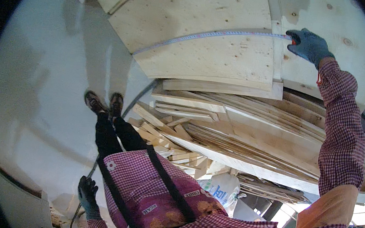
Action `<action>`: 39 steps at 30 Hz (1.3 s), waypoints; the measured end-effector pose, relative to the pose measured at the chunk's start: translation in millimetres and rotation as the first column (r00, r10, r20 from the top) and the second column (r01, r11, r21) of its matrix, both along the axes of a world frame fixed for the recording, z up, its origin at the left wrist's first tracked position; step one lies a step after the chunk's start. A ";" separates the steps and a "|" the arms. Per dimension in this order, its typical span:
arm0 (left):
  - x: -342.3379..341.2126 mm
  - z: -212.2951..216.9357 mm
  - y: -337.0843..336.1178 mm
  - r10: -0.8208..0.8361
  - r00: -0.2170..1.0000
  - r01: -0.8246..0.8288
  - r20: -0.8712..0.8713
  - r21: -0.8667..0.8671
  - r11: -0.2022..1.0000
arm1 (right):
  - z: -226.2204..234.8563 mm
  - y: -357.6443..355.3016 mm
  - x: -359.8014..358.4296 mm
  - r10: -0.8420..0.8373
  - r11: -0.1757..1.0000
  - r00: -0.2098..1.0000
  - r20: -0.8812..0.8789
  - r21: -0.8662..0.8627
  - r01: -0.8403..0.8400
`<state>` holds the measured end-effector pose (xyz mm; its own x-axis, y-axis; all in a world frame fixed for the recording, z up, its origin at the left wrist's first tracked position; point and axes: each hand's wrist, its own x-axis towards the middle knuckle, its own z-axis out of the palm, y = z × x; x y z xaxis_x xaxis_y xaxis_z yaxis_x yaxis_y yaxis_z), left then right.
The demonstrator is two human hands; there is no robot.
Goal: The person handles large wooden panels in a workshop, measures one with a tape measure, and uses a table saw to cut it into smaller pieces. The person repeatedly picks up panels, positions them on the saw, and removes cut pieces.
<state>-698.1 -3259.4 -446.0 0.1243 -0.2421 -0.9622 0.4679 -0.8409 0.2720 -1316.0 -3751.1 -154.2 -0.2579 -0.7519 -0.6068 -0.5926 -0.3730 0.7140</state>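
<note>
My right hand (pixel 307 45), in a blue-grey work glove, is closed around a tape measure at the far right, with a bit of red showing between the fingers. From it the pulled-out tape blade (pixel 217 34) runs leftward across a knotty plywood sheet (pixel 202 56) to the sheet's left edge. The tape's body is mostly hidden by the glove. My left hand (pixel 88 193), gloved too, hangs low beside my checked apron (pixel 149 177). Its fingers are loosely bent and apart, and I see nothing held in it. A dark cable passes close behind it.
Below the plywood lie stacked boards (pixel 256 135) and loose wood offcuts (pixel 163 132). A white sack (pixel 223 191) stands near them. The dark cable (pixel 137 96) crosses the pale floor (pixel 53 114) by my shoes (pixel 103 102). More plywood (pixel 335 54) lies at the right.
</note>
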 end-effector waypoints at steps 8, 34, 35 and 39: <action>-17.8 36.9 10.6 0.195 0.981 -0.192 0.020 -0.101 0.976 | -16.9 93.2 56.2 -0.223 0.970 0.939 0.262 0.155 0.187; -43.8 180.8 4.3 0.510 0.859 -0.469 0.050 -0.327 0.820 | -11.6 271.7 98.7 -0.620 0.782 0.597 0.508 0.343 0.520; -44.4 191.9 -2.8 0.483 0.869 -0.425 0.107 -0.340 0.839 | -9.8 273.6 100.1 -0.663 0.746 0.565 0.492 0.366 0.556; -45.1 202.8 -7.9 0.531 0.839 -0.460 0.118 -0.367 0.809 | -36.7 282.2 94.5 -0.712 0.700 0.527 0.463 0.417 0.579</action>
<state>-743.2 -3267.3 -243.2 0.4951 -0.3738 -0.7844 0.7004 -0.3625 0.6148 -1221.5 -3468.9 -190.8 -0.1941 -0.3721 -0.9077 -0.9723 0.1955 0.1278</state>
